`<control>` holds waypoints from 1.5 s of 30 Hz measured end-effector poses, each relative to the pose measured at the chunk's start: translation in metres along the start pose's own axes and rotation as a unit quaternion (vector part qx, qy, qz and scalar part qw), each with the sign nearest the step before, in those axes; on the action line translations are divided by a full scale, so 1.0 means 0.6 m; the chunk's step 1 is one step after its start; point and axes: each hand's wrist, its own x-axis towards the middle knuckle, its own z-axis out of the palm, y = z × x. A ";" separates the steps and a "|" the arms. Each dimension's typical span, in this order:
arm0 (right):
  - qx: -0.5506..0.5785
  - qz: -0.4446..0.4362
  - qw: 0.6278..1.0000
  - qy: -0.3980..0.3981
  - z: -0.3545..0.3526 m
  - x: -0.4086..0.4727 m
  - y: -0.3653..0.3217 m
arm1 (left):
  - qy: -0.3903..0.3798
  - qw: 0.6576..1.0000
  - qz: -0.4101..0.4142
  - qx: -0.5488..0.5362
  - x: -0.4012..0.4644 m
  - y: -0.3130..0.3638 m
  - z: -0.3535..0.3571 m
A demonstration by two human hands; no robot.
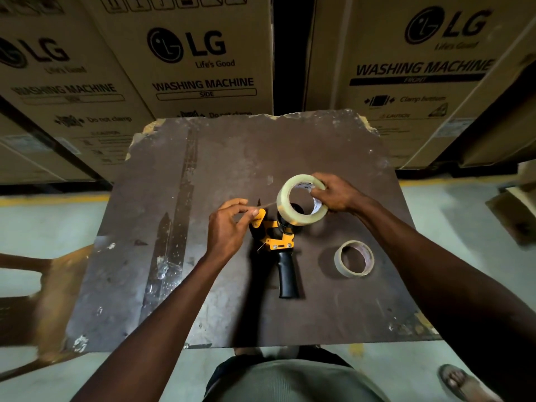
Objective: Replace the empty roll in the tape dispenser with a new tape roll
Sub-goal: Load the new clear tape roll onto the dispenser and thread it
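A full roll of clear tape (pixel 291 216) is held up on edge just above the dispenser's spindle, my right hand (pixel 336 194) gripping its right rim. My left hand (pixel 229 224) pinches the loose tape end (pixel 266 203), which is drawn out leftward from the roll. Under both hands, the yellow and black tape dispenser (pixel 277 248) lies flat on the dark brown board (pixel 203 271), black handle towards me. The empty roll (pixel 353 258), a thin cardboard ring, rests flat on the board to the dispenser's right.
Tall cardboard washing-machine boxes (pixel 203 68) stand close behind the board, with a dark gap between two of them. A brown plastic chair (pixel 43 285) is at the left. A sandalled foot (pixel 461 381) is on the grey floor at lower right.
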 end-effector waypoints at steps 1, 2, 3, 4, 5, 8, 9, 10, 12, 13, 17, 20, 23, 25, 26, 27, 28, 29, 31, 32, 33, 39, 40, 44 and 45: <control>-0.010 -0.003 1.000 -0.006 -0.001 0.000 0.003 | -0.004 1.000 -0.010 -0.019 -0.002 -0.003 -0.003; -0.023 -0.006 1.000 -0.015 -0.004 -0.001 0.004 | -0.012 0.999 -0.024 -0.040 -0.003 -0.007 -0.003; -0.038 -0.012 0.999 -0.024 -0.006 -0.001 0.004 | -0.026 0.997 -0.040 -0.060 -0.006 -0.011 -0.004; -0.055 -0.016 0.998 -0.033 -0.007 -0.002 0.002 | -0.042 0.994 -0.056 -0.082 -0.008 -0.015 -0.005; -0.067 -0.021 0.997 -0.042 -0.008 -0.001 0.001 | -0.052 0.992 -0.064 -0.095 -0.012 -0.015 -0.005; -0.110 -0.021 0.992 -0.057 -0.009 0.006 -0.003 | -0.040 0.993 -0.056 -0.095 -0.019 -0.024 -0.005; -0.128 -0.021 0.990 -0.059 -0.010 0.008 -0.002 | -0.034 0.994 -0.055 -0.093 -0.021 -0.028 -0.007; -0.146 -0.022 0.987 -0.061 -0.010 0.010 0.000 | -0.029 0.993 -0.056 -0.098 -0.022 -0.034 -0.009; -0.175 -0.026 0.982 -0.068 -0.012 0.010 0.000 | -0.024 0.993 -0.057 -0.105 -0.024 -0.044 -0.013; -0.186 -0.029 0.980 -0.071 -0.011 0.010 -0.001 | -0.024 0.992 -0.059 -0.108 -0.026 -0.045 -0.014; -0.218 -0.032 0.974 -0.052 -0.007 0.018 -0.009 | -0.009 0.992 -0.055 -0.110 -0.029 -0.052 -0.014; -0.210 -0.022 0.976 -0.053 -0.002 0.024 -0.014 | -0.007 0.991 -0.063 -0.116 -0.032 -0.073 -0.017; -0.209 -0.021 0.977 -0.044 0.001 0.029 -0.023 | 0.001 0.988 -0.091 -0.128 -0.039 -0.082 -0.017; -0.216 -0.023 0.975 -0.049 0.003 0.033 -0.025 | 0.008 0.985 -0.105 -0.137 -0.045 -0.087 -0.018; -0.228 -0.031 0.972 -0.052 0.004 0.034 -0.025 | 0.013 0.984 -0.111 -0.140 -0.047 -0.090 -0.020; -0.242 -0.040 0.968 -0.055 0.006 0.035 -0.022 | 0.018 0.982 -0.117 -0.144 -0.047 -0.096 -0.022; -0.254 -0.049 0.964 -0.060 0.007 0.035 -0.019 | 0.021 0.981 -0.124 -0.148 -0.047 -0.104 -0.025; -0.261 -0.057 0.962 -0.062 0.008 0.036 -0.016 | 0.022 0.980 -0.127 -0.150 -0.047 -0.109 -0.028; -0.255 -0.066 0.963 -0.062 0.006 0.039 -0.015 | 0.018 0.978 -0.135 -0.161 -0.050 -0.112 -0.029; -0.246 -0.064 0.965 -0.057 0.003 0.041 -0.016 | 0.020 0.975 -0.143 -0.172 -0.051 -0.111 -0.028; -0.240 -0.061 0.967 -0.050 0.001 0.045 -0.019 | 0.022 0.972 -0.148 -0.183 -0.052 -0.111 -0.026; -0.209 -0.044 0.976 -0.051 0.010 0.048 -0.021 | 0.022 0.960 -0.168 -0.224 -0.059 -0.124 -0.023; -0.203 -0.046 0.977 -0.054 0.014 0.048 -0.020 | 0.020 0.960 -0.169 -0.224 -0.060 -0.128 -0.024; -0.183 -0.050 0.980 -0.062 0.029 0.048 -0.015 | 0.015 0.960 -0.170 -0.220 -0.063 -0.142 -0.030; -0.181 -0.049 0.980 -0.061 0.032 0.048 -0.015 | 0.014 0.962 -0.168 -0.216 -0.065 -0.146 -0.032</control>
